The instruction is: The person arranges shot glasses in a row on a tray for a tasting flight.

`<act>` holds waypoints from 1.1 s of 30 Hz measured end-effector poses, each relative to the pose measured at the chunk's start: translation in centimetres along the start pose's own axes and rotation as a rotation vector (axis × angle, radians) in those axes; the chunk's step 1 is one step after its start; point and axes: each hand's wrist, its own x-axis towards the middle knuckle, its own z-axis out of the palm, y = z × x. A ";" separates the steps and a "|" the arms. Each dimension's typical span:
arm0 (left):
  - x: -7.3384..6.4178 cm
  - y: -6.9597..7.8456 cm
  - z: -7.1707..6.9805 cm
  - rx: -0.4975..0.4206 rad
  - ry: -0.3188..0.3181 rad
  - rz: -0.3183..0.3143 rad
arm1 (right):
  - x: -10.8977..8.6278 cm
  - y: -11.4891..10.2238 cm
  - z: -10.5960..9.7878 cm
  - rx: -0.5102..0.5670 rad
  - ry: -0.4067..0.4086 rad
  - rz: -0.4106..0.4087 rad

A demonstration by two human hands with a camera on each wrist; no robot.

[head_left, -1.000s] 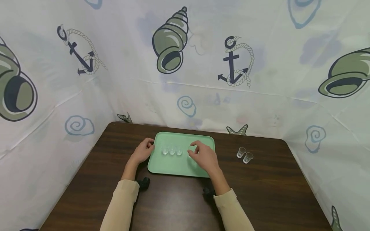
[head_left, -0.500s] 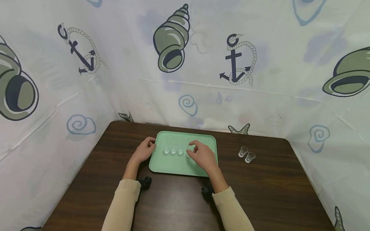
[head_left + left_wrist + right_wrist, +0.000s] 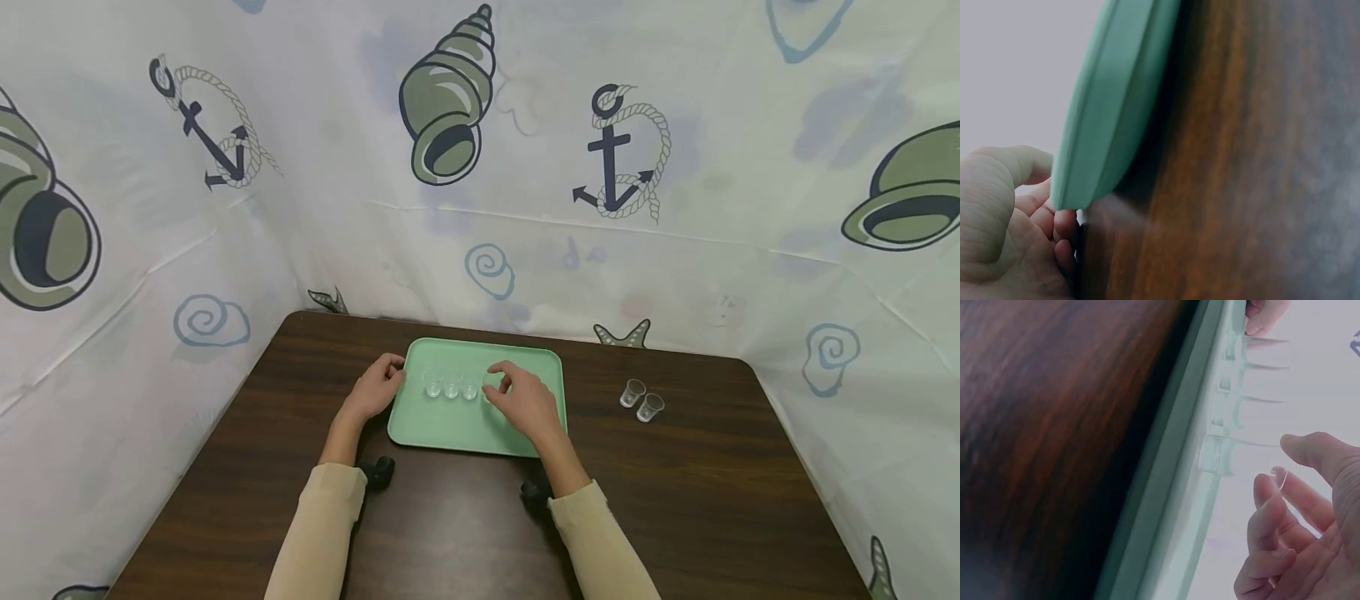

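A mint-green tray (image 3: 457, 429) lies on the table. My left hand (image 3: 371, 390) holds its left edge; in the left wrist view the thumb and curled fingers (image 3: 1065, 224) lie about the tray's corner. Three small clear plastic cups (image 3: 451, 389) stand upright in a row on the tray. At the right end of that row is another clear cup (image 3: 1215, 454), standing on the tray. My right hand (image 3: 527, 404) has thumb and fingers about its rim, pinching it. From above, that cup is mostly hidden by the right hand.
Two more clear cups (image 3: 642, 401) stand close together on the dark wood table (image 3: 705, 483), right of the tray. A pale curtain (image 3: 337, 150) printed with shells and anchors hangs behind and at the sides. Black wrist cameras (image 3: 380, 473) sit below both hands.
The head view has shifted slightly. Both hands keep their places at the tray and the cup, and the cups on the tray and table stay where they were.
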 end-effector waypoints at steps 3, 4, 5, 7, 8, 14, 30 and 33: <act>0.1 0.0 0.1 -0.002 -0.004 -0.003 | 0.0 0.0 -0.1 -0.008 0.001 0.008; 0.1 0.1 0.2 -0.002 -0.005 -0.004 | 0.0 -0.1 -0.2 -0.005 0.000 0.011; 0.1 0.1 0.2 -0.004 -0.006 -0.004 | 0.0 -0.1 -0.2 -0.004 -0.001 0.016; 0.1 0.1 0.2 -0.007 -0.005 -0.003 | 0.0 -0.1 -0.3 -0.003 -0.006 0.022; 0.1 0.1 0.2 -0.008 -0.003 -0.002 | 0.0 -0.1 -0.4 -0.003 -0.008 0.024; 0.0 0.3 0.1 -0.002 -0.004 0.003 | -0.2 0.1 -0.6 0.028 -0.044 0.053; 0.1 -0.2 0.0 0.034 -0.007 0.026 | -2.2 2.5 -2.8 0.097 -0.056 0.125; 0.0 -0.3 0.0 0.027 -0.012 0.021 | -2.8 3.0 -3.0 0.108 -0.050 0.133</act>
